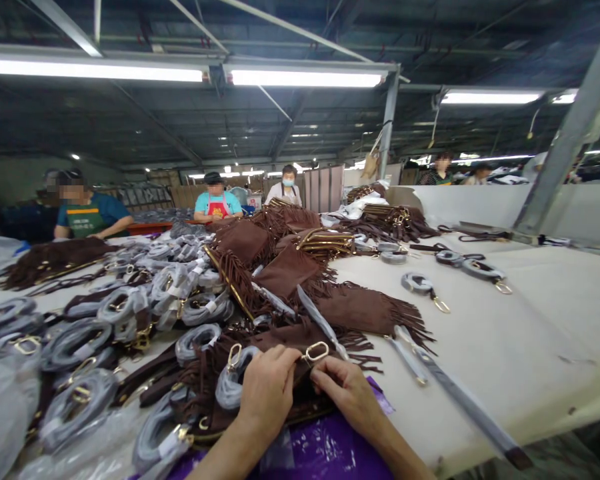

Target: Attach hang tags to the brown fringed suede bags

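Observation:
My left hand (269, 385) is closed, its fingertips at the base of an oval gold clasp (317, 351). Close to the clasp's right side, my right hand (341, 389) has thumb and finger pinched together; whatever lies between them is hidden. Both hands rest over a dark brown fringed bag (290, 335) with gold trim. Against the left hand's far side lies a plastic-wrapped strap coil (229, 387) with its own gold clasp (234, 357). Purple plastic (325, 443) lies under the bag and my wrists.
Many wrapped strap coils (77, 343) crowd the table's left side. More brown fringed bags (293, 267) are piled ahead. A long wrapped strap (460, 393) reaches the front edge of the pale table (545, 333). Several people work beyond, one in a red apron (219, 208).

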A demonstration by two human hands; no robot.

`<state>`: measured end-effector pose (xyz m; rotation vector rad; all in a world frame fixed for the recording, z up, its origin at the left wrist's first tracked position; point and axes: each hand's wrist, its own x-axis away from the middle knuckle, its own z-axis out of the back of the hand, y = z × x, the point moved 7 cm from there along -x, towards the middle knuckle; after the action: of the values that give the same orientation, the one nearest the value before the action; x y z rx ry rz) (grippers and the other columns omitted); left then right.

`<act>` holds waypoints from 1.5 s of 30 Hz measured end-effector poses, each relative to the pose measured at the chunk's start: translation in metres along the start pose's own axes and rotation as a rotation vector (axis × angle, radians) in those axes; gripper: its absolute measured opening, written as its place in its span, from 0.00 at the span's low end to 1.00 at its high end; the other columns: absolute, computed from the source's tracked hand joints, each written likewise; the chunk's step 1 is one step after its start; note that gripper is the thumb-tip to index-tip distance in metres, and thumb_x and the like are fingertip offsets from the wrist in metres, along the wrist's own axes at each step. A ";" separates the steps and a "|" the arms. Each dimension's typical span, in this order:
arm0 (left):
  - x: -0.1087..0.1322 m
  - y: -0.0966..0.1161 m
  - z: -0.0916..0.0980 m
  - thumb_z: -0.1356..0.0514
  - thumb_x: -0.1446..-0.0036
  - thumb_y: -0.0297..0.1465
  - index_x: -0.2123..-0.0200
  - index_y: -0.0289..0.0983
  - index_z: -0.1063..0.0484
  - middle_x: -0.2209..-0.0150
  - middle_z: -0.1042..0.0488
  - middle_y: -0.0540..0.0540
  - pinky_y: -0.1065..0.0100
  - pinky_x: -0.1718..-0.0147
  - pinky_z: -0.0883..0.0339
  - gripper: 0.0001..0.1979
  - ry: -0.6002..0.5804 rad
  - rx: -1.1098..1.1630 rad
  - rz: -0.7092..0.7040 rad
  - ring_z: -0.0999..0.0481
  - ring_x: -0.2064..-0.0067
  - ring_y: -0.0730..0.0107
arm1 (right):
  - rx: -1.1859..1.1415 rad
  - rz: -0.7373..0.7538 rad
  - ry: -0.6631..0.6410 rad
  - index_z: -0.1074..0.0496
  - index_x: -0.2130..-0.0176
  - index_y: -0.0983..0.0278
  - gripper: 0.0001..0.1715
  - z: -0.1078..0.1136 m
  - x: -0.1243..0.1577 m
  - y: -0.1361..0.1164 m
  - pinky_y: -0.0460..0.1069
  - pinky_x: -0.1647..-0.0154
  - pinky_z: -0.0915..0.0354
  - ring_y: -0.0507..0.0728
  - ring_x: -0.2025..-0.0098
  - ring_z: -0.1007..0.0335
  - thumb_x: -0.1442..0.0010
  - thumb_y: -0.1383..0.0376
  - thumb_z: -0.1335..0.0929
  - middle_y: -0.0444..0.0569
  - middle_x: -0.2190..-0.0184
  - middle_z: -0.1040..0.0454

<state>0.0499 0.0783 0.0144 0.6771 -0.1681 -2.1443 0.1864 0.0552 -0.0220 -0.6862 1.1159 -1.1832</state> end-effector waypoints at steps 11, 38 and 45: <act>-0.020 -0.003 -0.008 0.45 0.45 0.27 0.74 0.38 0.25 0.69 0.27 0.49 0.67 0.60 0.37 0.10 0.013 0.394 0.182 0.28 0.63 0.66 | 0.018 0.034 0.035 0.27 0.74 0.62 0.15 0.000 0.000 -0.005 0.47 0.69 0.37 0.54 0.72 0.32 0.39 0.59 0.34 0.43 0.76 0.27; -0.020 -0.008 -0.022 0.41 0.52 0.29 0.75 0.34 0.22 0.75 0.22 0.48 0.70 0.68 0.36 0.08 -0.066 1.064 0.207 0.27 0.70 0.68 | 0.075 0.021 0.190 0.22 0.67 0.61 0.16 0.023 0.006 -0.025 0.45 0.75 0.35 0.55 0.74 0.30 0.40 0.52 0.31 0.46 0.74 0.24; -0.014 -0.008 -0.039 0.40 0.50 0.32 0.73 0.35 0.21 0.74 0.23 0.49 0.69 0.66 0.36 0.08 -0.119 0.993 0.199 0.27 0.69 0.68 | 0.073 0.002 0.218 0.24 0.71 0.62 0.18 0.030 0.006 -0.027 0.46 0.70 0.35 0.56 0.71 0.30 0.43 0.50 0.31 0.46 0.74 0.24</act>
<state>0.0717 0.0987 -0.0159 1.0105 -1.3570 -1.8172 0.2044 0.0384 0.0101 -0.5084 1.2471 -1.3135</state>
